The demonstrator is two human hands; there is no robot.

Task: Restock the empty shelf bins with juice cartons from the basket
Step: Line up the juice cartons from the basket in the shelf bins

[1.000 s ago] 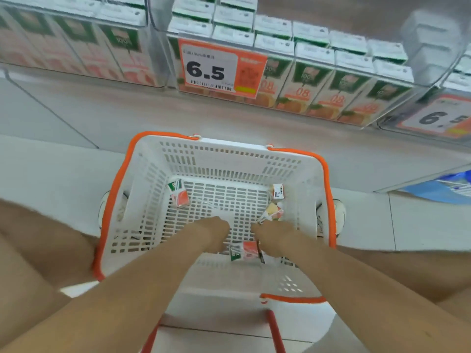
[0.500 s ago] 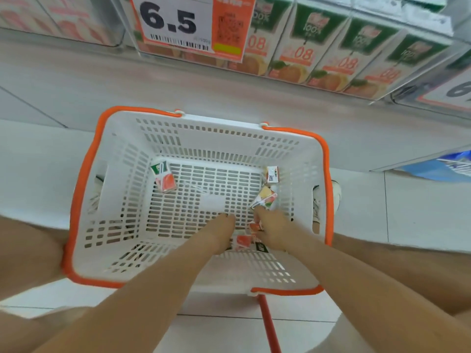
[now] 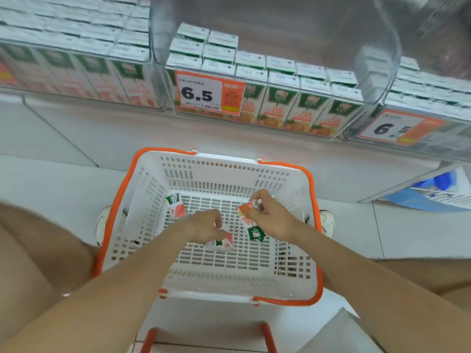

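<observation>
**Juice cartons.** Four cartons are visible in the basket (image 3: 221,171).
- The left-hand carton (image 3: 222,244) is near the middle of the basket floor, toward the near edge. The left hand (image 3: 204,225) grips it with its fingers curled over it.
- The right-hand carton (image 3: 246,208) is raised toward the far-right corner. The right hand (image 3: 270,217) pinches it between thumb and fingers.
- A third carton (image 3: 256,232), green end showing, sits directly beneath the right hand. It cannot be determined whether that hand also holds it or whether it lies loose on the basket floor.
- A fourth carton (image 3: 175,206) lies untouched near the far-left corner of the basket floor.

**Surroundings.** The basket stands on the floor (image 3: 51,184) directly below the shelf. Above it, the clear centre bin (image 3: 377,72) carries shelved cartons (image 3: 280,103) along its front edge and left side. Its rear right section is vacant. A price tag (image 3: 201,94) is fixed to the front edge.

**Step in hand.** Pick-up from the basket, one carton per hand. With so few cartons left, the task appears to be near its end.

**Next move.** Lift both hands clear of the basket rim and carry the cartons up to the centre bin. Pass over the front row and set each carton upright in the vacant section, against those already placed. The right-hand pinch looks light, so firm it up before lifting.
</observation>
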